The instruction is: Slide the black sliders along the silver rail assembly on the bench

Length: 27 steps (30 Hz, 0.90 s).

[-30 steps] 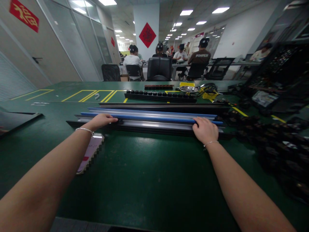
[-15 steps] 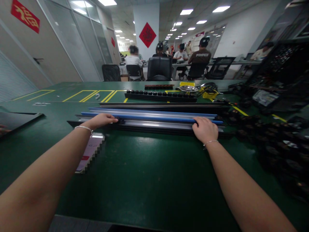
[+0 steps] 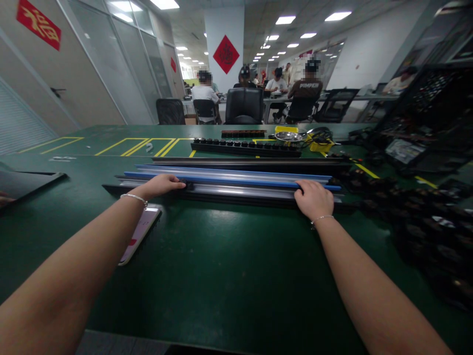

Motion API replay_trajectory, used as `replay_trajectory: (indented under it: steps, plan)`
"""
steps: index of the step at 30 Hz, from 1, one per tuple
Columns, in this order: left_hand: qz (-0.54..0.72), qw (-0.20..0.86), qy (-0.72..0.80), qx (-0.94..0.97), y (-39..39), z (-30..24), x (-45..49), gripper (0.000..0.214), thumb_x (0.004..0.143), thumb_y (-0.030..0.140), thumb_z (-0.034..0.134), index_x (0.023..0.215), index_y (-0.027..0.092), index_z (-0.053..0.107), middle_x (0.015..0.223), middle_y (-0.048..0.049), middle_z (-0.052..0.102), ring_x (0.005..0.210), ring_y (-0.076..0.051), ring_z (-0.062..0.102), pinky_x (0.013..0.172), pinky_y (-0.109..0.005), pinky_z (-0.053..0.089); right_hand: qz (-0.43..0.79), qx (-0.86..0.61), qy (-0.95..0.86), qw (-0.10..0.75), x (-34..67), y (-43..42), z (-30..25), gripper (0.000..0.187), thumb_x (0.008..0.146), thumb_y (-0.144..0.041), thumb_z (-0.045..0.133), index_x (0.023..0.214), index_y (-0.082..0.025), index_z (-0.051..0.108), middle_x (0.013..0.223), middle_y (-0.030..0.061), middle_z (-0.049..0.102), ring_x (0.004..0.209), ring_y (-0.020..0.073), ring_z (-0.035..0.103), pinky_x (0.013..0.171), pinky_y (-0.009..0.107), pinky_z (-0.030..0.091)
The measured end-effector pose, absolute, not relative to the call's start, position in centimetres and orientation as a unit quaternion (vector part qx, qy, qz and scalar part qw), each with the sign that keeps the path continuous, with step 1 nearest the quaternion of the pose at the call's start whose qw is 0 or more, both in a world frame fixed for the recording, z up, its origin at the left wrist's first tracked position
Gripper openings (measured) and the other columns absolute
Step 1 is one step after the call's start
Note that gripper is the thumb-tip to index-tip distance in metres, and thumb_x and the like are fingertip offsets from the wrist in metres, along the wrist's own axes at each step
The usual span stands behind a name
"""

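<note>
Several long rails lie side by side across the green table (image 3: 229, 256): silver rails with blue edges (image 3: 236, 178) and a black rail (image 3: 240, 198) nearest me. My left hand (image 3: 159, 185) rests on the near silver rail toward its left end, fingers curled over it. Near the right end, my right hand (image 3: 314, 198) grips the same near rail, fingers wrapped over its front edge. Both wrists wear thin bracelets.
A phone (image 3: 142, 232) lies flat under my left forearm. Behind the rails are a black strip with knobs (image 3: 246, 146), a metal dish (image 3: 288, 135) and yellow items. Dark parts (image 3: 424, 222) pile up on the right. People sit at tables beyond.
My left hand has slid slightly to the right along the rail. The right hand and the rails have stayed in place.
</note>
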<state>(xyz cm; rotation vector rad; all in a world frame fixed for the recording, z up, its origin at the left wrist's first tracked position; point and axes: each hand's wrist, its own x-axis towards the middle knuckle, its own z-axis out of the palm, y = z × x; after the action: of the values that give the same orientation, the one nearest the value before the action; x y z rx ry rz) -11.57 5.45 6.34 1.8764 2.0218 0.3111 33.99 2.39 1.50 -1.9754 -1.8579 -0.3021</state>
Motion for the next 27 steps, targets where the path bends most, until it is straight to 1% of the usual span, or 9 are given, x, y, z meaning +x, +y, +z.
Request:
replay_trajectory:
  steps: [6,9,12,15,18,23,27]
  plan:
    - [0.107,0.211,0.695,0.680,5.6,6.2,-12.2,0.050,0.055,0.067,0.059,0.076,0.022,0.067,0.074,-0.0013,0.066,0.076,-0.022,0.058,0.066,-0.031,0.040,-0.110,-0.707,-0.666,0.210,34.0,2.5,1.4,0.039,0.081,-0.025,0.038,0.112,-0.023,0.061,0.120,0.0058,0.061,0.112,0.0238,0.049,0.089,0.040,0.037]
    - [0.110,0.224,0.691,0.678,5.6,6.3,-12.2,0.051,0.054,0.066,0.061,0.079,0.022,0.069,0.079,-0.0017,0.068,0.080,-0.023,0.059,0.070,-0.031,0.041,-0.109,-0.708,-0.665,0.213,34.0,2.5,1.3,0.039,0.081,-0.025,0.038,0.112,-0.023,0.061,0.120,0.0058,0.061,0.112,0.0236,0.049,0.089,0.040,0.037]
    - [0.116,0.245,0.686,0.675,5.6,6.5,-12.2,0.052,0.054,0.064,0.063,0.085,0.023,0.071,0.090,-0.0022,0.070,0.090,-0.024,0.060,0.079,-0.032,0.042,-0.107,-0.707,-0.664,0.218,34.0,2.5,1.3,0.039,0.081,-0.025,0.038,0.112,-0.024,0.061,0.119,0.0055,0.062,0.111,0.0243,0.049,0.089,0.041,0.037]
    - [0.113,0.259,0.681,0.676,5.6,6.6,-12.3,0.053,0.054,0.063,0.064,0.091,0.026,0.072,0.106,-0.0021,0.069,0.102,-0.026,0.059,0.089,-0.034,0.040,-0.105,-0.706,-0.666,0.218,34.0,2.5,1.3,0.039,0.081,-0.025,0.038,0.112,-0.024,0.061,0.119,0.0053,0.062,0.111,0.0244,0.049,0.089,0.041,0.037]
    - [0.102,0.260,0.674,0.684,5.7,6.5,-12.6,0.052,0.056,0.061,0.065,0.097,0.030,0.072,0.116,-0.0001,0.066,0.108,-0.025,0.057,0.093,-0.032,0.040,-0.104,-0.707,-0.666,0.216,34.1,2.5,1.3,0.040,0.082,-0.026,0.036,0.113,-0.024,0.061,0.120,0.0055,0.061,0.113,0.0241,0.048,0.089,0.041,0.037]
    - [0.091,0.262,0.676,0.682,5.7,6.5,-12.9,0.049,0.057,0.060,0.065,0.099,0.035,0.071,0.116,0.0022,0.066,0.109,-0.023,0.058,0.093,-0.030,0.042,-0.103,-0.705,-0.667,0.220,34.1,2.5,1.2,0.039,0.082,-0.025,0.038,0.114,-0.024,0.061,0.120,0.0058,0.061,0.113,0.0246,0.049,0.090,0.042,0.037]
    - [0.106,0.259,0.681,0.676,5.3,6.7,-12.3,0.051,0.055,0.062,0.065,0.095,0.032,0.072,0.114,0.0007,0.067,0.106,-0.024,0.059,0.090,-0.030,0.043,-0.098,-0.706,-0.667,0.215,34.1,2.5,1.3,0.040,0.082,-0.025,0.037,0.114,-0.024,0.061,0.121,0.0059,0.061,0.114,0.0249,0.048,0.090,0.043,0.037]
